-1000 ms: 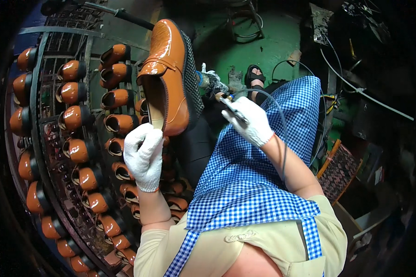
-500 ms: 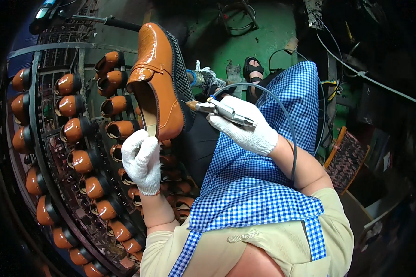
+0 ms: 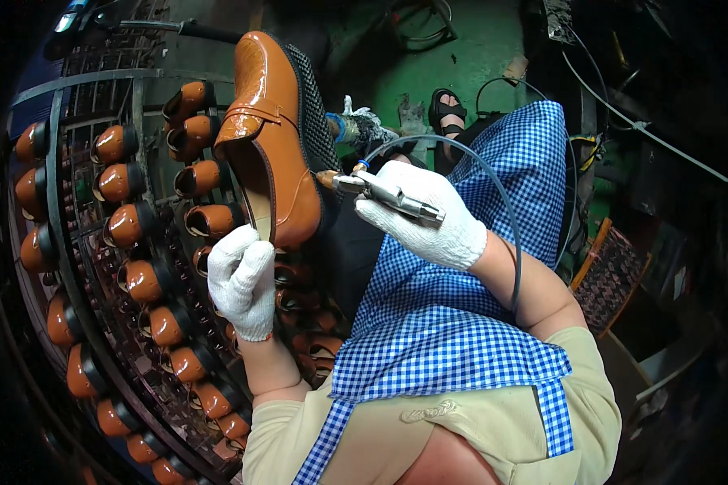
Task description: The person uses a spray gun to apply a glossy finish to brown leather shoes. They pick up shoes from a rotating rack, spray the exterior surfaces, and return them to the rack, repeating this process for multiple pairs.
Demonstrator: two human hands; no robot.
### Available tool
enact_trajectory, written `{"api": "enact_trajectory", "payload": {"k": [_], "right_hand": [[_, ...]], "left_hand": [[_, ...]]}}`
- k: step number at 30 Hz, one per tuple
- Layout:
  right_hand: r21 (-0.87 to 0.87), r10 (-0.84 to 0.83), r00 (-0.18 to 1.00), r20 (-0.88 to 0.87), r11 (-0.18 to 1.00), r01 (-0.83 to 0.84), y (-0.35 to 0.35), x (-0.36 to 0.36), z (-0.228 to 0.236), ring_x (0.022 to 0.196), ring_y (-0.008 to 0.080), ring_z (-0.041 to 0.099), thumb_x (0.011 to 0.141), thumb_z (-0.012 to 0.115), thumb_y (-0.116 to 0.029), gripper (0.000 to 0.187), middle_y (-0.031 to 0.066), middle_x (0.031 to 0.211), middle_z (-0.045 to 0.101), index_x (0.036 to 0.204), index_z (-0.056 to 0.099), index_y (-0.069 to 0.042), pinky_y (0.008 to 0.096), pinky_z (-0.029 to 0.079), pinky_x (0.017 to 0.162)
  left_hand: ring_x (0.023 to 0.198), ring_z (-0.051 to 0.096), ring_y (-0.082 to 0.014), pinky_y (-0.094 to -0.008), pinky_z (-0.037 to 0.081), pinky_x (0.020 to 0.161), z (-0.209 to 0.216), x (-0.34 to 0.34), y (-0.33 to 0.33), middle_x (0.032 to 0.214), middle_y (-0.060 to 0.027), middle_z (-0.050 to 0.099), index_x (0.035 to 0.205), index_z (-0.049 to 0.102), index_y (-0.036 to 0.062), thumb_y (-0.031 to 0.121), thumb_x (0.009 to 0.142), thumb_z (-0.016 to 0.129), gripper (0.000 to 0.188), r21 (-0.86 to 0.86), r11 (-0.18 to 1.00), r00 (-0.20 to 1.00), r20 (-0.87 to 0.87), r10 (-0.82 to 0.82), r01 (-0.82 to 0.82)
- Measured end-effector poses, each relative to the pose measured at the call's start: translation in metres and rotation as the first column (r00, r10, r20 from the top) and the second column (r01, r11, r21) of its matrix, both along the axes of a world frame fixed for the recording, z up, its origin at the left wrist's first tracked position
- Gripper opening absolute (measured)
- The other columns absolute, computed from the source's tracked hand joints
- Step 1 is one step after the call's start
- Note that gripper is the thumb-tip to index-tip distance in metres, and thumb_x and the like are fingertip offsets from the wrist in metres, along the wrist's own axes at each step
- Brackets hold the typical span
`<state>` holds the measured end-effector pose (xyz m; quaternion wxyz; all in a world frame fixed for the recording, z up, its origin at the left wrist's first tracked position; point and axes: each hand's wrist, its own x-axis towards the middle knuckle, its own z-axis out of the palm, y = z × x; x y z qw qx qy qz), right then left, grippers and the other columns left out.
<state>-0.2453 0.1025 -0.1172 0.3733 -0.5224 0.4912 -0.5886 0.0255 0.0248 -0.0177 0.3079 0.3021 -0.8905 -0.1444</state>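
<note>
A glossy tan-brown leather loafer [image 3: 293,174] with a strap across its front and a dark patterned sole is held up left of centre, toe pointing away. My left hand [image 3: 241,283], in a white knit glove, pinches the heel end of its opening between thumb and fingers. In my gloved right hand [image 3: 429,212] is a small metal air gun [image 3: 392,196] with a brass-coloured nozzle, my fingers wrapped round its body. Its nozzle points left at the loafer's side near the sole edge; whether it touches cannot be told. A grey hose [image 3: 493,174] curves from the gun over my right forearm.
Several similar brown shoes [image 3: 141,281] sit in rows on a metal rack [image 3: 57,194] at the left. A blue checked apron [image 3: 437,356] covers my lap. Near the right stands a woven-backed chair [image 3: 611,279]. Cables and a pale pole [image 3: 647,129] lie beyond, by the green floor [image 3: 481,40].
The loafer and my left hand have shifted slightly left. The air gun's nozzle has moved left too, and now sits closer to the loafer's side.
</note>
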Motion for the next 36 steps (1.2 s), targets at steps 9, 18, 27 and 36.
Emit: {"api": "enact_trajectory", "payload": {"k": [9, 18, 27, 36], "right_hand": [[0.051, 0.05, 0.99, -0.131, 0.998, -0.044, 0.014, -0.008, 0.009, 0.07, 0.0276, 0.064, 0.097, 0.074, -0.03, 0.023, 0.01, 0.081, 0.062, 0.107, 0.072, -0.009, 0.0373, 0.05, 0.062], [0.101, 0.049, 0.987, -0.153, 0.994, -0.034, 0.036, -0.015, 0.018, 0.067, 0.0276, 0.065, 0.095, 0.076, -0.028, 0.02, 0.0095, 0.08, 0.063, 0.099, 0.071, -0.008, 0.036, 0.051, 0.06], [0.095, -0.048, 0.967, -0.248, 0.993, 0.074, 0.048, -0.023, 0.026, 0.068, 0.0265, 0.065, 0.093, 0.077, -0.025, 0.019, 0.0096, 0.08, 0.064, 0.097, 0.073, -0.007, 0.0353, 0.054, 0.061], [0.051, -0.218, 0.943, -0.251, 0.97, 0.238, 0.043, -0.038, 0.029, 0.066, 0.0275, 0.065, 0.094, 0.077, -0.021, 0.017, 0.0117, 0.078, 0.062, 0.094, 0.072, -0.004, 0.0361, 0.052, 0.059]], "left_hand": [[0.092, 0.072, -0.0285, -0.0373, 0.059, 0.082, 0.033, -0.025, -0.017, 0.102, -0.0103, 0.073, 0.107, 0.079, 0.0114, -0.009, 0.064, 0.084, 0.048, -0.115, 0.98, 0.956, 0.262, -0.13, 0.165], [0.105, 0.07, -0.0331, -0.0499, 0.056, 0.101, 0.062, -0.058, -0.041, 0.109, -0.0072, 0.073, 0.103, 0.075, 0.0111, 0.005, 0.07, 0.084, 0.035, -0.16, 0.9, 0.808, 0.523, -0.271, 0.406], [0.127, 0.063, -0.0364, -0.055, 0.048, 0.111, 0.078, -0.11, -0.051, 0.124, -0.0096, 0.069, 0.103, 0.065, 0.0093, 0.007, 0.064, 0.088, 0.045, 0.001, 0.882, 0.681, 0.635, -0.365, 0.472], [0.119, 0.062, -0.0403, -0.0515, 0.049, 0.107, 0.064, -0.141, -0.064, 0.124, -0.0145, 0.062, 0.123, 0.055, 0.0103, -0.002, 0.07, 0.087, 0.063, 0.0, 0.896, 0.777, 0.498, -0.384, 0.443]]}}
